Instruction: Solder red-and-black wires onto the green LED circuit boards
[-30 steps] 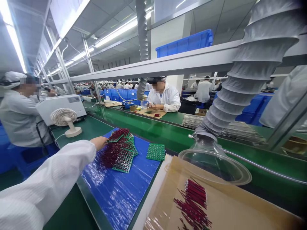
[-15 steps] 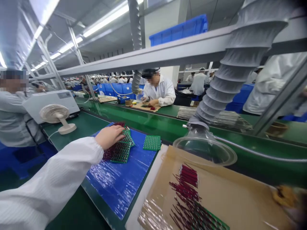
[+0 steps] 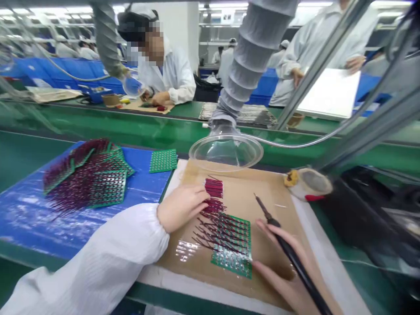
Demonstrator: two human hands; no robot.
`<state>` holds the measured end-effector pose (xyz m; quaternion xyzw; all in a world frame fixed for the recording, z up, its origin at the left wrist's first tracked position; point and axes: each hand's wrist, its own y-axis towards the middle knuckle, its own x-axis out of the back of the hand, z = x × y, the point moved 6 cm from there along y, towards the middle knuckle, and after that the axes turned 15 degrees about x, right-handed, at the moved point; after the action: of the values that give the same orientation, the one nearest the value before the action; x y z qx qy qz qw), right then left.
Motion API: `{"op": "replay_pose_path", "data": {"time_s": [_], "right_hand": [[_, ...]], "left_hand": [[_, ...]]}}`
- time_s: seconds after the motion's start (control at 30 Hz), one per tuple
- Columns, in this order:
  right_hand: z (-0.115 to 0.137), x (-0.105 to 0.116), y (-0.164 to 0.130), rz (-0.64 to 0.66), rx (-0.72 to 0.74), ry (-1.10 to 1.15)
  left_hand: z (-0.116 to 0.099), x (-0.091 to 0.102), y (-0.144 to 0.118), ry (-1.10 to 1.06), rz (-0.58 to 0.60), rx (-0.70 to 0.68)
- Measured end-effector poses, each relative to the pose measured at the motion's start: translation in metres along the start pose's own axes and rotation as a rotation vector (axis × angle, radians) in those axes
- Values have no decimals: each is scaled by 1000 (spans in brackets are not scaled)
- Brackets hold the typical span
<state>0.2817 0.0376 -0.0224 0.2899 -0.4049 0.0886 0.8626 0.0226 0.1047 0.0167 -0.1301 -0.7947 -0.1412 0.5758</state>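
The left hand (image 3: 182,206) rests curled on thin red leads beside a green perforated board (image 3: 233,247) on the brown taped mat (image 3: 278,205); the right hand (image 3: 285,273), seemingly pinched, grips a slim black soldering iron (image 3: 288,251)

No text, label, brand, number or sign could be read anywhere. The green circuit board (image 3: 233,249) on the brown mat (image 3: 278,205) bore only tiny pale marks, too small to make out. Beyond the mat, the white sheet (image 3: 331,92) held by another person looked blank, and the blue bins (image 3: 82,72) showed no lettering.
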Motion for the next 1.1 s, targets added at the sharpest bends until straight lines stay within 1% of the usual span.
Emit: {"op": "replay_pose_path", "data": {"time_s": [0.03,0.1,0.13,0.17,0.2,0.27,0.33,0.4,0.5,0.6,0.67,0.77,0.9,1.03,1.1], "right_hand": [[3,-9,2,55,-5,4],[6,-21,5,121,3,41],[6,-25,6,126,21,61],[5,-29,7,158,46,89],[3,-33,8,192,78,116],[-5,-39,11,232,131,140],[-14,-43,14,235,157,128],[-20,-46,14,232,166,108],[-13,-47,10,248,175,93],[-2,-40,5,239,118,10],[5,-36,3,214,92,-46],[11,-35,2,182,110,-52],[7,-38,-1,140,97,-19],[3,-38,-3,130,82,1],[4,-37,-2,131,87,7]], "left_hand": [[-3,-4,6,-6,-2,-10],[-6,-11,13,-3,-21,-21],[-5,-15,14,-6,-36,-25],[-3,-19,14,-9,-56,-31],[0,-24,13,-25,-65,-40],[12,-34,12,-168,-67,-7],[22,-41,11,-252,-87,-9],[26,-44,10,-295,-96,-24],[24,-40,9,-332,-48,5],[20,-31,11,-363,3,71],[19,-24,12,-385,-29,84],[18,-19,12,-413,-69,94],[18,-21,11,-432,-79,121],[13,-17,10,-456,-120,62],[13,-15,10,-471,-131,60]]}}
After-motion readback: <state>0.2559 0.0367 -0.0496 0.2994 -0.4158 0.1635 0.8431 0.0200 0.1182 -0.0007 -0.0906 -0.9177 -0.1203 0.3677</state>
